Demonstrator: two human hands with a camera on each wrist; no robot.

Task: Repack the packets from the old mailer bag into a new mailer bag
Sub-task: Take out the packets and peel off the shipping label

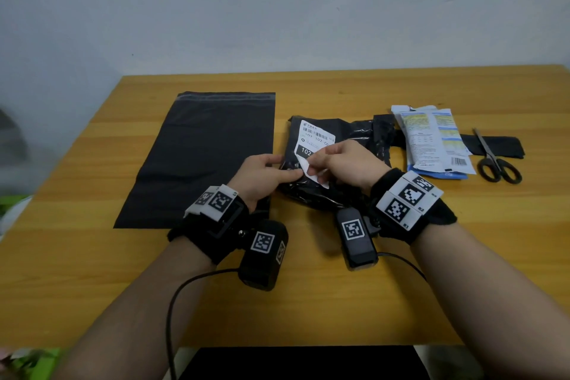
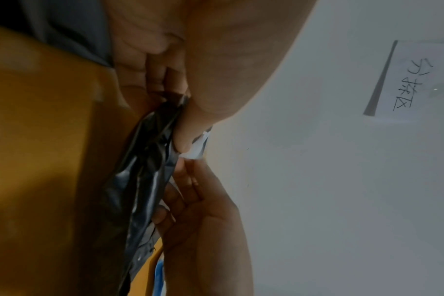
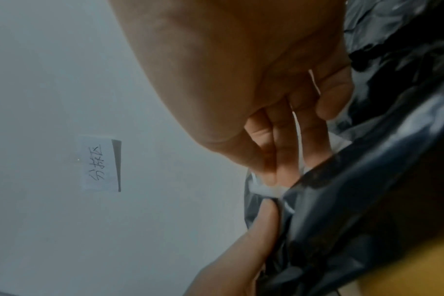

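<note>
The crumpled old black mailer bag [image 1: 364,139] lies mid-table with a white shipping label [image 1: 316,137] on it. My left hand [image 1: 288,168] pinches the bag's left edge [image 2: 145,170] between thumb and fingers. My right hand [image 1: 319,160] pinches the label's lower corner [image 3: 266,189], which is lifted off the bag and curled over. The new black mailer bag [image 1: 203,157] lies flat on the left, apart from both hands. Several white and blue packets [image 1: 435,139] lie stacked to the right of the old bag.
Black-handled scissors [image 1: 493,160] lie at the far right on a cut-off black strip [image 1: 509,146]. The wooden table [image 1: 339,302] ends at a pale wall behind. A handwritten paper note [image 2: 398,84] hangs on that wall.
</note>
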